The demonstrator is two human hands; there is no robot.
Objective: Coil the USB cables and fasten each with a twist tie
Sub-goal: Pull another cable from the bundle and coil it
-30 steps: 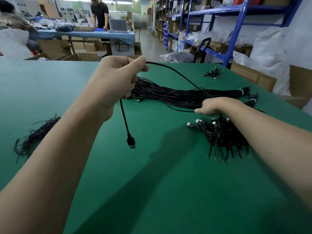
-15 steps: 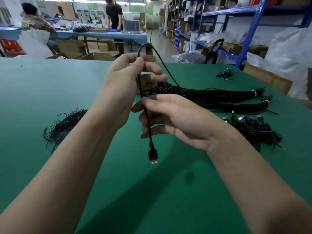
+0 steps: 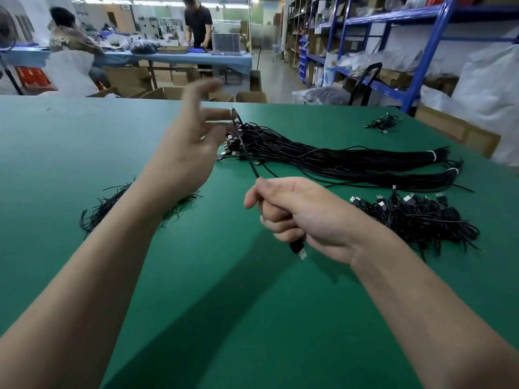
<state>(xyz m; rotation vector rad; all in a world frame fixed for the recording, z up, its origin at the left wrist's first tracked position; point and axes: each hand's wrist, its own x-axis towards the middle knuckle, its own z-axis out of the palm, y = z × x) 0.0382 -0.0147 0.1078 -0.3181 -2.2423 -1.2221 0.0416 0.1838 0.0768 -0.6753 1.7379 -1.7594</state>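
Clutching a USB cable (image 3: 254,170) near its plug (image 3: 298,248), the right hand (image 3: 303,217) hovers.

head cam | wide-angle, forward-down | left hand (image 3: 185,155), right hand (image 3: 306,217) close below | green table (image 3: 84,141) beyond

Long cable bundles (image 3: 351,161) lay across far middle of table (image 3: 84,136). Plug-ended cable heap (image 3: 421,217) right, nearer than bundles. Twist-tie heap (image 3: 106,204) left, partly behind left forearm. Small cable cluster (image 3: 383,123) far right. From right hand (image 3: 303,217), single cable (image 3: 254,169) ran back to left hand (image 3: 185,153).
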